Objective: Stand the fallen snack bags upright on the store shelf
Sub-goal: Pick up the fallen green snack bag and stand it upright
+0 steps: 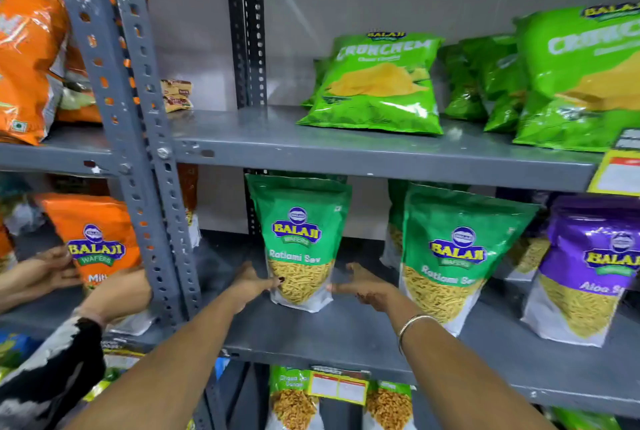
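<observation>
A green Ratlami Sev bag stands upright on the grey middle shelf. My left hand touches its lower left edge with the fingers on the bag. My right hand presses its lower right edge. Both hands clasp the bag between them. A second green Ratlami Sev bag stands upright to the right, with another green bag partly hidden behind it. A purple Aloo Sev bag stands at the far right.
Another person's two hands hold an orange Balaji bag in the left bay, past the grey upright post. Green Crunchem bags lean on the upper shelf. Yellow price tags hang on the shelf edges. More bags stand below.
</observation>
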The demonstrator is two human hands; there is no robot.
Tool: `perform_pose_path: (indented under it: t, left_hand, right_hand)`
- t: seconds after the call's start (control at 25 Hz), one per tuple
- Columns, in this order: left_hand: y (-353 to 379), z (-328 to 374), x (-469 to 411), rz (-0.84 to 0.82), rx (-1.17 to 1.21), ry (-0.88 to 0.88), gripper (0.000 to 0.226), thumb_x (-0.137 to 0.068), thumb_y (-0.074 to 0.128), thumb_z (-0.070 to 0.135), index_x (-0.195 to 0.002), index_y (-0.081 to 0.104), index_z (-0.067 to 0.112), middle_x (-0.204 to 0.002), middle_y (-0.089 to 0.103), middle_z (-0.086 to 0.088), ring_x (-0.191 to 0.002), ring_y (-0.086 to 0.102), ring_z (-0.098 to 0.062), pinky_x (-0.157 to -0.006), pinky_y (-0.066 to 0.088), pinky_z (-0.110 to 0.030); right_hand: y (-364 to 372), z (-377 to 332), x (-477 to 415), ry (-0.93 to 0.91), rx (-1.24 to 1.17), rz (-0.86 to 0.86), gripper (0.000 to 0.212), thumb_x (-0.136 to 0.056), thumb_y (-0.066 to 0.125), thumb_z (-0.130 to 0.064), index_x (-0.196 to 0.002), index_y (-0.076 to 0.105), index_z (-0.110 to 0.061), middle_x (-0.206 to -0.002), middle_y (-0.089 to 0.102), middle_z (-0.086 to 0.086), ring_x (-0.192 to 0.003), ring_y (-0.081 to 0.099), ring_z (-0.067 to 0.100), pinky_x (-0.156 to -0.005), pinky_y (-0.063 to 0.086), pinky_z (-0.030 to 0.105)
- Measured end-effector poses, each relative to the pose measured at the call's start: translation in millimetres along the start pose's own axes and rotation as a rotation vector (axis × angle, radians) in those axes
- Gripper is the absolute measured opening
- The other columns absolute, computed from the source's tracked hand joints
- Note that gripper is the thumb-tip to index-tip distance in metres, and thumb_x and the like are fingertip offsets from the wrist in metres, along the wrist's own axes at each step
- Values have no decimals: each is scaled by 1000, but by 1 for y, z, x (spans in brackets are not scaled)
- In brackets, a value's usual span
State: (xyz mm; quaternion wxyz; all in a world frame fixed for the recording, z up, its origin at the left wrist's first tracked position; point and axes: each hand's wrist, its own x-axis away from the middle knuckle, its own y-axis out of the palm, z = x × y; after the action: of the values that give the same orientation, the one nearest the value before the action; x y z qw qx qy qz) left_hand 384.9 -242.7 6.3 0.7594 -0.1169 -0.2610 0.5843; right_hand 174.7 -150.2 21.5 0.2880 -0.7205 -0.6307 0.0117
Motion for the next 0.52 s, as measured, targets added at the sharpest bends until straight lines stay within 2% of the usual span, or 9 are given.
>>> perform_pose_path:
  t: [0.08, 0.12, 0.2, 0.28, 0.32, 0.36, 0.44, 0.48, 0.52]
  left_hand:
    - [-8, -6, -17, -73, 14, 70, 92, -75, 75, 20, -147, 19, 2, -157, 22, -12, -144, 25, -25, -114, 26, -34]
    - [-7, -8, -23, -126, 13, 84, 88, -78, 72, 18, -147, 18, 2, -156, 24, -12, -143, 27, -25, -114, 26, -33]
    - [-2, -11, -29, -210, 57, 95, 69, -80, 69, 12, -138, 32, 1, -145, 42, -15, -130, 43, -26, -103, 35, -31]
    - [1, -15, -24, -171, 77, 104, 55, -75, 75, 15, -121, 45, 5, -126, 57, -15, -118, 54, -28, -94, 41, -28]
    - [2, -18, -24, -149, 90, 101, 54, -69, 79, 21, -111, 48, 9, -119, 60, -12, -116, 56, -29, -94, 44, -30]
    - [3, -25, -25, -145, 80, 96, 56, -63, 82, 27, -105, 48, 12, -116, 62, -10, -115, 58, -29, -97, 46, -36]
    - [2, -34, -21, -156, 5, 102, 58, -57, 82, 38, -100, 51, 14, -116, 64, -9, -111, 59, -27, -99, 47, -44]
    - [1, -37, -19, -161, -13, 112, 61, -56, 81, 39, -102, 54, 10, -117, 65, -10, -110, 60, -28, -99, 47, -45]
    - [-2, -36, -10, -172, -32, 122, 64, -57, 81, 38, -106, 56, 6, -120, 65, -12, -111, 60, -28, -99, 48, -45]
  right_hand:
    - [26, -4, -12, -36, -173, 77, 83, -79, 72, -14, -144, 21, -4, -149, 34, 9, -131, 39, 24, -89, 38, 28]
    - [36, -7, -15, -26, -231, 95, 76, -78, 72, -9, -139, 29, -4, -143, 42, 9, -127, 43, 24, -92, 37, 29]
    - [50, -10, -17, -19, -304, 145, 66, -75, 73, -3, -131, 38, -4, -132, 53, 10, -113, 50, 23, -91, 40, 29]
    - [58, -11, -15, -48, -351, 184, 67, -68, 77, -2, -125, 42, -4, -123, 60, 11, -100, 55, 19, -79, 47, 19]
    - [62, -12, -14, -66, -358, 196, 66, -67, 78, -1, -122, 43, -3, -120, 62, 10, -98, 58, 20, -74, 50, 17]
    - [66, -10, -13, -72, -362, 220, 66, -67, 78, 0, -124, 43, 0, -122, 61, 12, -102, 59, 23, -76, 53, 21]
    - [71, -8, -3, -74, -363, 276, 67, -69, 78, -2, -126, 44, 3, -128, 59, 15, -114, 57, 28, -95, 50, 37]
    - [73, -5, 3, -85, -347, 286, 66, -70, 78, -4, -126, 44, 4, -126, 58, 10, -114, 56, 26, -100, 45, 35]
    - [76, -6, 13, -88, -307, 299, 63, -73, 76, -6, -127, 44, 3, -122, 55, 5, -112, 54, 22, -97, 42, 30]
